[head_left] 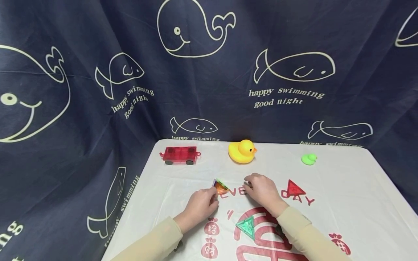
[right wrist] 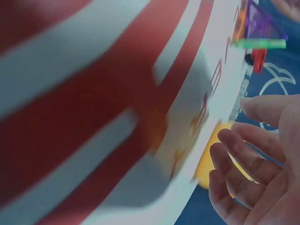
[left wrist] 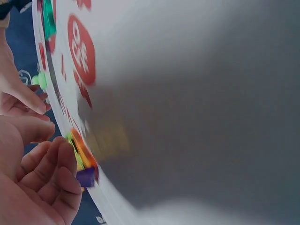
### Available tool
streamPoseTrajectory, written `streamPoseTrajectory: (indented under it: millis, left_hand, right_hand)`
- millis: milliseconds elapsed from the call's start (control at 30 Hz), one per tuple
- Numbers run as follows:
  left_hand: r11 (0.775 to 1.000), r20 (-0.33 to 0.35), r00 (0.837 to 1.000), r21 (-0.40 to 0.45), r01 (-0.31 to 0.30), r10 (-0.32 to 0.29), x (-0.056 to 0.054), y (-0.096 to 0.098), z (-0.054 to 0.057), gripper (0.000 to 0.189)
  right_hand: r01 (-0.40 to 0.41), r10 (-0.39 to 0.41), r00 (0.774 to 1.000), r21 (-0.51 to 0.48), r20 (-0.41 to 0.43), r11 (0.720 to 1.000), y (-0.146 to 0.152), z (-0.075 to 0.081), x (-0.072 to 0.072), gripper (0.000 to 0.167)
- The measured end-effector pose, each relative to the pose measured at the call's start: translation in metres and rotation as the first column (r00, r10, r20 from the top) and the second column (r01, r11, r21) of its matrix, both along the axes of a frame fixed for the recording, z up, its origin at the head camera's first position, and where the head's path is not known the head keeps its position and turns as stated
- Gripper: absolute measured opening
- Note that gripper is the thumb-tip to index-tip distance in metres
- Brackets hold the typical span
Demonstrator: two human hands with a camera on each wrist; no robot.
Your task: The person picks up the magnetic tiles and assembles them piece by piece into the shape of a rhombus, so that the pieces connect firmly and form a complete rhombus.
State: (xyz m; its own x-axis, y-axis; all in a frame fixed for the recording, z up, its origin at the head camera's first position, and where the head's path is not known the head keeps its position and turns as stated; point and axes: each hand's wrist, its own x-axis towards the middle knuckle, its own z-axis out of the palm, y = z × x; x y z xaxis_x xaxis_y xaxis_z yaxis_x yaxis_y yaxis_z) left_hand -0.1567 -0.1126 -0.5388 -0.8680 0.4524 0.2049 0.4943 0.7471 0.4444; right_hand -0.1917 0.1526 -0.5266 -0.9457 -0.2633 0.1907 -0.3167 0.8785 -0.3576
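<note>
Triangular magnetic tiles in orange, purple and green stand joined in a small upright shape on the table. My left hand is right beside its left side; in the left wrist view the fingers are loosely curled, thumb apart, and whether they touch the tiles is partly hidden. My right hand hovers over the printed letters to the right, its fingers spread and slightly bent around nothing. A teal triangle tile lies between the forearms, and a red triangle tile lies right of my right hand.
Along the back stand a red wheeled car base, a yellow rubber duck and a small green duck. The white tablecloth carries red print. A dark blue curtain hangs behind and at the left.
</note>
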Motion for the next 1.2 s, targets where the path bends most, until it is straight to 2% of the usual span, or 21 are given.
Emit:
streamPoseTrajectory:
  millis: [300,467,600,833,1200]
  left_hand:
    - [0.988,0.052,0.989,-0.058,0.14,-0.137,0.02,0.024,0.002,0.009]
    - [0.974,0.059,0.974,-0.04,0.221,-0.219,0.028,0.034,0.003,0.011]
    - [0.963,0.094,0.96,-0.033,0.268,-0.264,0.029,0.042,0.002,0.017]
    - [0.944,0.162,0.936,-0.052,0.324,-0.312,0.03,0.055,-0.001,0.029]
    - [0.928,0.194,0.922,-0.099,0.359,-0.336,0.031,0.065,-0.004,0.042]
  right_hand:
    - [0.095,-0.096,0.995,-0.023,-0.037,0.995,0.063,-0.002,0.01,0.028]
    - [0.121,-0.123,0.991,-0.033,-0.052,0.992,0.096,-0.004,0.013,0.03]
    - [0.127,-0.128,0.991,-0.032,-0.043,0.991,0.121,-0.006,0.015,0.039]
    - [0.111,-0.108,0.993,-0.047,0.048,0.993,0.15,-0.011,0.021,0.054]
    - [0.115,-0.107,0.986,-0.05,0.128,0.992,0.16,-0.015,0.026,0.055]
